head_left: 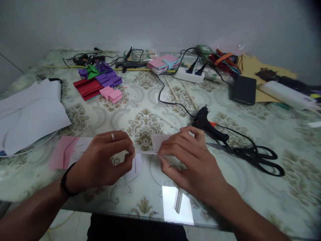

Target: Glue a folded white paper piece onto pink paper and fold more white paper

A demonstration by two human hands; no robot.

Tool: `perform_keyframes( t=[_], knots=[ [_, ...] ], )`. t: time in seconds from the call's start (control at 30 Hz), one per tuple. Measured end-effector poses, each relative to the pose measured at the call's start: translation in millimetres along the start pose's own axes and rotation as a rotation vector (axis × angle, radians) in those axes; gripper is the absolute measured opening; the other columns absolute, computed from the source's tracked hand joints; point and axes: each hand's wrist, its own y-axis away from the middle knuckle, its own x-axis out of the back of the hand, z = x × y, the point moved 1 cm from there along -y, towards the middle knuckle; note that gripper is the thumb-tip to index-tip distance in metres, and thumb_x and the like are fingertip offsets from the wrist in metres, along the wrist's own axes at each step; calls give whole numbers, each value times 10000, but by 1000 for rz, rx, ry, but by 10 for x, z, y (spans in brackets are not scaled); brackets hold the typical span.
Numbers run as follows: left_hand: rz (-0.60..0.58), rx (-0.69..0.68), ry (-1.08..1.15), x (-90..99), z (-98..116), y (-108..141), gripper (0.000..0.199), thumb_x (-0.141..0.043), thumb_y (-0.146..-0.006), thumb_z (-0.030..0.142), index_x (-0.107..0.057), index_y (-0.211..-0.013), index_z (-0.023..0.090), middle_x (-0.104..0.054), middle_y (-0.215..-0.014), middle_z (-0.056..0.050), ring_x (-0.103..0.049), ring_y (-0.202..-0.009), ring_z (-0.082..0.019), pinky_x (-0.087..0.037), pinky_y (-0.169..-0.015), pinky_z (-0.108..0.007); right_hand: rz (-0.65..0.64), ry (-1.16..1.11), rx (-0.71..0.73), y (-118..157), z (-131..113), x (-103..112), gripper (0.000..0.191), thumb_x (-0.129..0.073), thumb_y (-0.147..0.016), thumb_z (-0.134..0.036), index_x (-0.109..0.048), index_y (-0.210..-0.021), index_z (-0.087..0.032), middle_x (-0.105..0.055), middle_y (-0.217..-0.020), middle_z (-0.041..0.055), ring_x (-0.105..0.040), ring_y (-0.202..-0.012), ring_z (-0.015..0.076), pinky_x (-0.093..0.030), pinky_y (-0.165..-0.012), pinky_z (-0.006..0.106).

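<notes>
A small piece of white paper (158,140) stretches between my two hands above the table, seen nearly edge-on at its left part. My left hand (107,159), with a ring and a black wristband, pinches its left end between thumb and fingertips. At the other end my right hand (187,157) grips the paper, its fingers covering much of that side. Behind my left wrist lie folded pink paper (62,152) and folded white paper (81,145). A black glue gun (209,125) and black-handled scissors (258,155) rest beyond and right of my right hand.
White sheets (32,113) are piled at the left. Red folded paper (90,88), purple folded paper (109,78) and small pink pieces (111,94) lie behind. A white power strip (189,75) feeds cords across the back. A dark box (243,89) and thin sticks (190,94) are farther right.
</notes>
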Motion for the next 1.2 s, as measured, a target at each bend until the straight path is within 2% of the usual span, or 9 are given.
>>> perform_keyframes(
  t=[0.23, 0.37, 0.53, 0.77, 0.97, 1.2],
  knots=[
    [-35, -7, 19, -17, 7, -11, 140, -600, -867, 59, -630, -843, 193, -712, -862, -8, -663, -779, -134, -528, -723, -267, -16, -11, 37, 13, 11, -77, 157, -612, -890, -71, -572, -856, -219, -697, -770, -11, -615, -722, 163, -436, -948, 439],
    [-16, -17, 10, -17, -5, 4, 142, -606, -872, 51, -628, -849, 190, -704, -855, -2, -657, -778, -126, -521, -729, -262, -14, 7, 30, 29, 52, -79, 110, -642, -878, -109, -599, -906, -206, -709, -828, 23, -609, -780, 199, -428, -935, 462],
    [13, 2, 34, 13, 1, -31, 142, -613, -873, 54, -629, -842, 191, -700, -853, -1, -654, -780, -127, -524, -724, -265, -6, 3, 15, 25, 48, -74, 148, -633, -891, -77, -594, -871, -218, -699, -781, -2, -598, -753, 182, -420, -962, 461],
    [-26, -77, -46, -76, 0, -19, 145, -675, -923, 122, -705, -1000, 241, -773, -943, 12, -698, -914, -175, -532, -873, -363, -8, 1, 36, 42, -22, -156, 132, -655, -913, -83, -615, -853, -193, -697, -763, -10, -583, -731, 162, -392, -984, 464],
    [-6, -151, -113, -175, -6, 22, 108, -655, -962, 141, -691, -922, 235, -781, -891, 48, -715, -874, -154, -535, -832, -344, -23, -23, 72, 62, -81, -236, 128, -649, -923, -91, -632, -826, -172, -686, -737, -9, -572, -723, 152, -380, -990, 465],
    [7, -140, -116, -151, 57, 7, 137, -632, -952, 110, -683, -877, 214, -769, -854, 35, -707, -850, -148, -525, -809, -339, 28, -53, 72, 58, -102, -243, 122, -661, -910, -84, -624, -847, -181, -697, -748, -16, -581, -723, 149, -377, -996, 468]
  ],
)
